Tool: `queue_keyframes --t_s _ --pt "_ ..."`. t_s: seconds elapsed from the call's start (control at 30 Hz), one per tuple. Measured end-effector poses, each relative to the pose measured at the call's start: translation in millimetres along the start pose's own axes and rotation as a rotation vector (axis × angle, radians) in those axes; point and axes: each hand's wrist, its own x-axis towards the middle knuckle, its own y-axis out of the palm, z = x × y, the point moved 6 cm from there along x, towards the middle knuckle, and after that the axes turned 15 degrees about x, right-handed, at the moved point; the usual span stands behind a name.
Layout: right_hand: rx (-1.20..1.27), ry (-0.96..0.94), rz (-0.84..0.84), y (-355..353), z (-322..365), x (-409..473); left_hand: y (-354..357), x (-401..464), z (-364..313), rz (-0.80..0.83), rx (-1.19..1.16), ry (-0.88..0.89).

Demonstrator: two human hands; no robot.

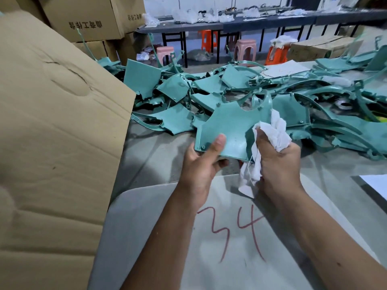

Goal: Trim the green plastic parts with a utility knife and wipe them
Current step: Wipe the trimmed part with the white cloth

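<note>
Left hand (201,162) pinches green part (228,126) at its lower edge, frame centre; right hand (278,162) grips rag (274,132) against its right side. Part looks light, stiff, thin; hold edges.

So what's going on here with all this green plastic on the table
A person is wiping one green plastic part. The left hand holds it up by its near edge, thumb on top, while the right hand grips a crumpled white cloth against its right side. Behind lies a heap of similar green parts on the grey table, with a large cardboard box to the left. No utility knife is visible.
</note>
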Motion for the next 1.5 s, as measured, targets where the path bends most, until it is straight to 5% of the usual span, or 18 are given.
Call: queue_keyframes --t_s 0.2,0.53,0.8,0.97,1.13,1.33,1.43,1.5 --pt "-0.194 -0.120 -0.021 -3 4 0 14 0 12 -0.029 0.100 0.028" --pt "0.148 0.004 0.018 8 9 0 -9 4 -12 0.285 0.168 0.004" --pt "0.210 0.080 -0.069 8 12 -7 -38 -2 -17 0.340 0.297 -0.098" --pt "0.128 -0.020 -0.149 -14 41 14 -67 -8 -25 0.300 0.291 -0.127" --pt "0.191 0.071 -0.120 -20 36 24 -75 -10 -24 0.316 0.282 -0.138" --pt "0.274 0.026 -0.335 -39 36 29 -65 -4 -22 0.268 0.210 -0.124" --pt "0.209 -0.091 -0.432 -41 45 21 -70 4 -24 0.122 -0.005 -0.121" --pt "0.156 -0.050 -0.285 -24 39 14 -66 6 -23 0.090 -0.171 -0.189"
